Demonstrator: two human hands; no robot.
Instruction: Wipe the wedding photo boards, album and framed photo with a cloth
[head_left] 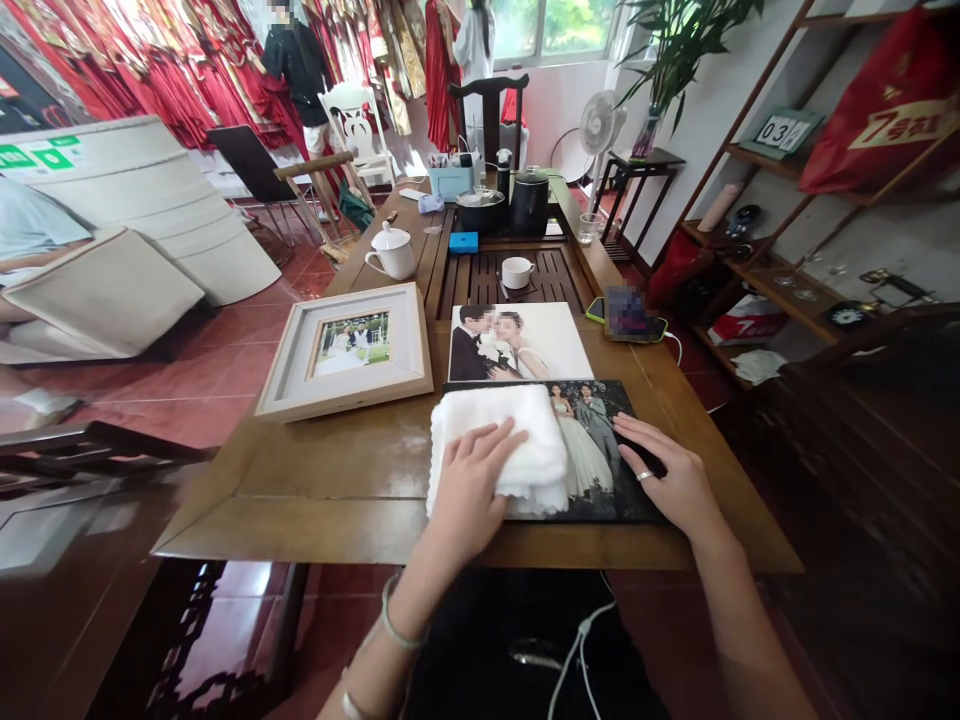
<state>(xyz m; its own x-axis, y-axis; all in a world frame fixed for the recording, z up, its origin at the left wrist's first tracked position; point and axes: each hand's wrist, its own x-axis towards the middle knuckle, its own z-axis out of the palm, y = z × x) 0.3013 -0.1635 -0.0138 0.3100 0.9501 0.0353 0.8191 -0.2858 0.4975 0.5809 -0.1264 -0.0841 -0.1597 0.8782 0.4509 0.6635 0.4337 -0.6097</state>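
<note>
My left hand (480, 475) lies flat with its fingers stretched out on a folded white towel (536, 435). The towel rests on the left part of a dark wedding photo panel (600, 470), hiding that side of its picture. At the panel's right edge, my right hand (667, 470) rests with fingers extended, a ring on one of them. Just beyond lies a light wedding photo panel (555, 340), its near edge against the dark one. To the left, a pale wooden picture frame (416, 345) with a small wedding photo lies on the wooden table (322, 490).
A lidded white mug (391, 252), a white teacup (517, 271) on a slatted tea tray (559, 275) and a blue box (463, 242) stand farther back. A phone (636, 315) with a cable lies at the right. Shelves (787, 165) flank the right side; a person (296, 65) stands behind.
</note>
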